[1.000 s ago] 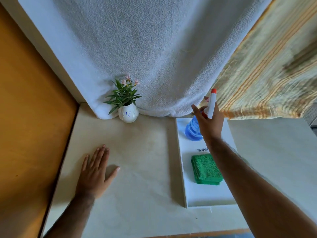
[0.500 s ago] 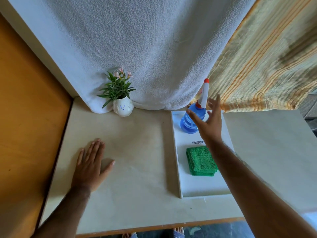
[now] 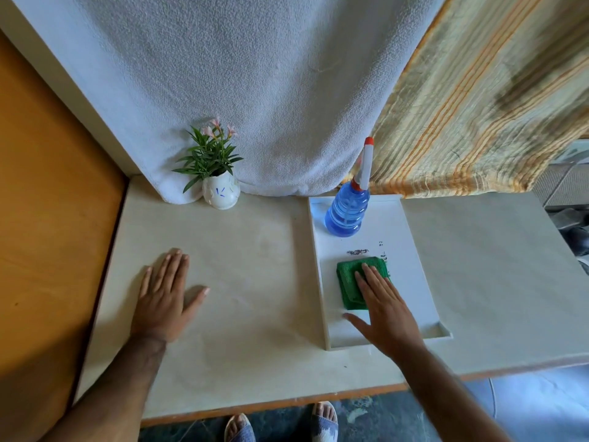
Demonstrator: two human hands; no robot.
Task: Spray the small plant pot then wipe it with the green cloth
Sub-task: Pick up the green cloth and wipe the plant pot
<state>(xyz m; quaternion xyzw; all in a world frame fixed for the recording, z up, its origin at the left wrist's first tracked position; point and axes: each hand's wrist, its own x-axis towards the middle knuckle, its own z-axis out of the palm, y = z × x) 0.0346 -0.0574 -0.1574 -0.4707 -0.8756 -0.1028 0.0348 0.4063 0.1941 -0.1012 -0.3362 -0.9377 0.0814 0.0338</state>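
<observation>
A small white plant pot [image 3: 221, 194] with blue marks holds a green plant with pink flowers and stands at the back left of the table, against a white towel. A blue spray bottle [image 3: 348, 212] with a white and red nozzle stands upright at the far end of a white tray [image 3: 411, 250]. A folded green cloth [image 3: 349, 282] lies in the middle of the tray. My right hand [image 3: 384, 309] lies flat with spread fingers on the cloth, covering its right part. My left hand [image 3: 165, 298] rests palm down on the table, well in front of the pot.
A white towel [image 3: 255, 90] hangs behind the table, with a striped curtain [image 3: 478, 106] to its right. An orange-brown panel [image 3: 47, 218] borders the table on the left. The table's front edge [image 3: 287, 406] runs near my sandalled feet.
My right hand let go of the spray bottle, which now stands on the tray, and moved back toward me onto the green cloth. My left hand stayed flat on the table.
</observation>
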